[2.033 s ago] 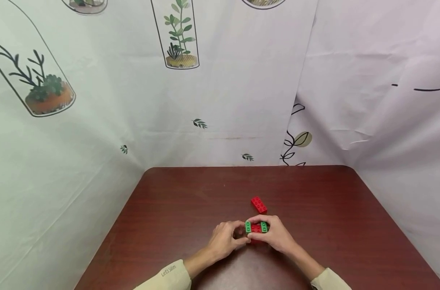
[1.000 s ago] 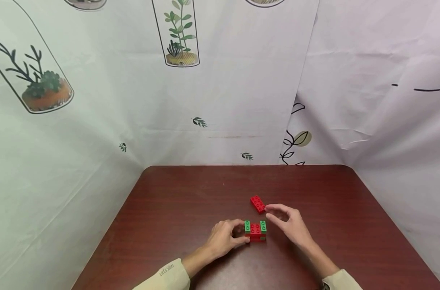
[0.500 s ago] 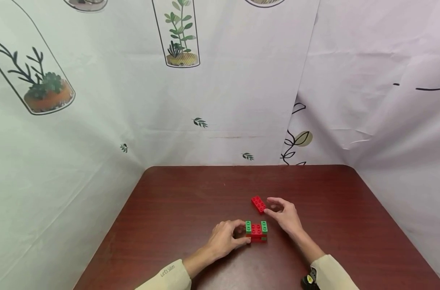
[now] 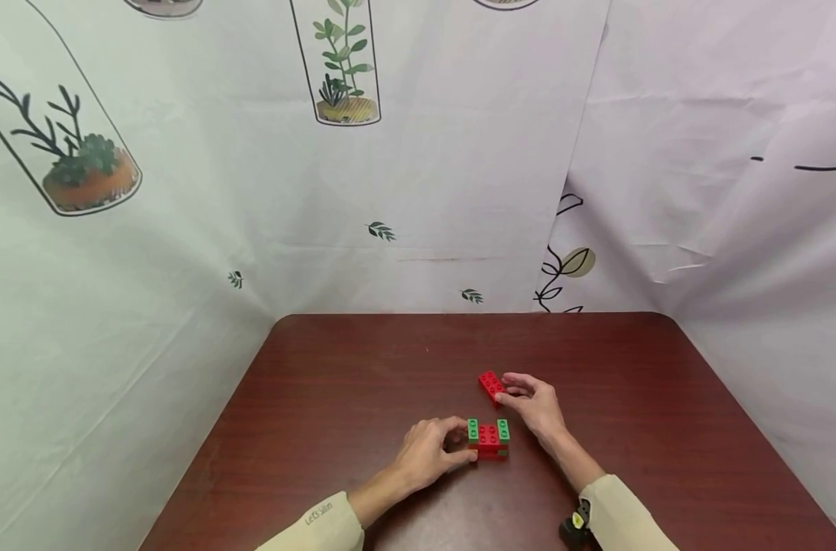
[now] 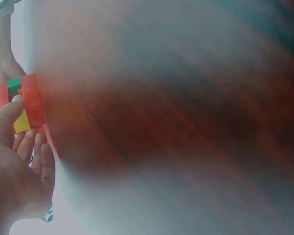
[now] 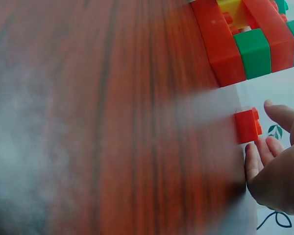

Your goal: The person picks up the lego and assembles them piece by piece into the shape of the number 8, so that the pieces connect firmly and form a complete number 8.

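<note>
My left hand point(image 4: 424, 455) holds the left side of a stack of toy building bricks point(image 4: 489, 436) on the table. The stack has red layers and two green bricks on top. In the left wrist view, the thumb lies over a yellow brick point(image 5: 21, 122) within it, fingers on the other side. Behind the stack lies a loose red brick point(image 4: 489, 384), studs up. Close at its right is my right hand point(image 4: 538, 405), thumb near the brick's front end. The right wrist view shows thumb and fingers spread beside this red brick point(image 6: 247, 126), not closed on it.
The dark red-brown table point(image 4: 362, 360) has rounded far corners. Pale cloth point(image 4: 418, 176) printed with plants hangs behind it and at both sides. A black device point(image 4: 574, 529) is at the right wrist.
My right hand has let go of the stack, swung out right and come in beside the loose red brick. The left hand has stayed on the stack.
</note>
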The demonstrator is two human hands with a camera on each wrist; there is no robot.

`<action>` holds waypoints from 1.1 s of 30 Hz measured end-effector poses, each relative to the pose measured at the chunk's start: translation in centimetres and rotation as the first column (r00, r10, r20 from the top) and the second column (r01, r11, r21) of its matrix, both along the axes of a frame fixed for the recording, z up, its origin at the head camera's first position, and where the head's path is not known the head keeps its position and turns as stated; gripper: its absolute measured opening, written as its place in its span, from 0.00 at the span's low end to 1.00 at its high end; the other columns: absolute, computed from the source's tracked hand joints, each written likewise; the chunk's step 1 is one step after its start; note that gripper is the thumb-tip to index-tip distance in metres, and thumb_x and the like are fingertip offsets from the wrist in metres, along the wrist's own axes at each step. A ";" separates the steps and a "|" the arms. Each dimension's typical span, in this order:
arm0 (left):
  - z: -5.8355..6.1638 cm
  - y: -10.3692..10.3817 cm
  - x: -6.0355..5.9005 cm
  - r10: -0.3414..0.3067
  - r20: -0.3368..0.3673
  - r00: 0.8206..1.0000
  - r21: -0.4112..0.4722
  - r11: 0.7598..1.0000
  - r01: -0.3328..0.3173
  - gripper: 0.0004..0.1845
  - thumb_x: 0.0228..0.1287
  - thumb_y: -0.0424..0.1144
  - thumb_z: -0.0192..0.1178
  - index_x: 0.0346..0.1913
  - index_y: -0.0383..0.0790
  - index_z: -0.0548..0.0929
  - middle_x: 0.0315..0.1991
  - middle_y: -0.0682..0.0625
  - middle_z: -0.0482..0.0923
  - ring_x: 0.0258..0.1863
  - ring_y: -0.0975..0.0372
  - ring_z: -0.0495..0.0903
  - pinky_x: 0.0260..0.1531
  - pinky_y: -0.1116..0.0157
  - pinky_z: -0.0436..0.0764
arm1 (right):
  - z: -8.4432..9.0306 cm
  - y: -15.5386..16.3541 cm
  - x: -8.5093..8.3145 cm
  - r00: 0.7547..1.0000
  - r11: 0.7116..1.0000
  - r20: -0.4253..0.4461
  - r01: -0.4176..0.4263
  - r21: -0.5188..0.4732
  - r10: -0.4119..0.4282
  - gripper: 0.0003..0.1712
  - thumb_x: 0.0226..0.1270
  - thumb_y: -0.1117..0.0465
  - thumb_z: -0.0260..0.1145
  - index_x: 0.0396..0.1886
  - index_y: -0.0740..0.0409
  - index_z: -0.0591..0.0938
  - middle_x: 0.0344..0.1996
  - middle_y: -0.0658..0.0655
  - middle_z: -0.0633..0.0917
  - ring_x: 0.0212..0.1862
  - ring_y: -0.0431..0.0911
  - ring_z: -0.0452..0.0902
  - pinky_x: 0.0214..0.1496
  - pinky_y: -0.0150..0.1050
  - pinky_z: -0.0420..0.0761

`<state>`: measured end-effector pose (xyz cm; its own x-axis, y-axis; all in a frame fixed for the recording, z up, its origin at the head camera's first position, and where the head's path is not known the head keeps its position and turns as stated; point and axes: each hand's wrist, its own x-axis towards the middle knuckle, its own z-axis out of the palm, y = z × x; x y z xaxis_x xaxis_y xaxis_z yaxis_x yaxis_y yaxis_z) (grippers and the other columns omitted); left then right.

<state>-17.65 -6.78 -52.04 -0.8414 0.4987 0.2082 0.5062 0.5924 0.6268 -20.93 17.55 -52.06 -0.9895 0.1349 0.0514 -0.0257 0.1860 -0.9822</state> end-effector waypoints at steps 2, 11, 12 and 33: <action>0.0 0.0 0.0 0.001 -0.003 1.000 0.001 1.000 -0.001 0.19 0.60 0.53 0.79 0.50 0.49 0.90 0.36 0.62 0.86 0.32 0.73 0.78 0.33 0.70 0.76 | -0.1 0.0 -0.1 1.000 1.000 0.005 0.008 -0.005 -0.008 0.27 0.63 0.71 0.79 0.61 0.72 0.84 0.57 0.70 0.86 0.54 0.59 0.84 0.42 0.26 0.80; 0.1 -0.1 0.0 0.005 -0.012 1.000 0.007 1.000 -0.005 0.18 0.60 0.52 0.80 0.48 0.49 0.90 0.36 0.62 0.85 0.33 0.73 0.79 0.34 0.70 0.76 | -0.2 -0.7 -0.4 0.999 0.997 0.034 0.027 0.078 -0.030 0.28 0.58 0.71 0.82 0.59 0.71 0.85 0.47 0.68 0.89 0.42 0.49 0.86 0.40 0.28 0.81; 0.2 -0.1 0.0 0.004 -0.013 1.000 0.007 1.000 -0.004 0.18 0.60 0.52 0.80 0.48 0.49 0.90 0.35 0.62 0.85 0.33 0.73 0.79 0.34 0.70 0.76 | -0.1 -0.7 -0.4 0.999 0.995 0.034 0.025 0.100 -0.028 0.28 0.58 0.71 0.82 0.59 0.71 0.85 0.45 0.67 0.89 0.41 0.49 0.86 0.39 0.29 0.81; 0.5 -0.1 0.4 0.004 0.010 1.000 0.003 1.000 -0.004 0.18 0.60 0.50 0.80 0.49 0.48 0.90 0.35 0.62 0.84 0.32 0.72 0.79 0.34 0.69 0.76 | -0.1 -0.8 -0.5 0.999 0.954 0.000 0.036 0.296 -0.038 0.26 0.52 0.72 0.85 0.53 0.67 0.89 0.36 0.60 0.91 0.36 0.48 0.87 0.38 0.35 0.84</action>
<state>-17.28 -6.84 -51.52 -0.8455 0.4944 0.2018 0.4976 0.5924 0.6337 -21.44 16.72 -52.12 -0.9845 0.1509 0.0892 -0.0081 0.4694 -0.8829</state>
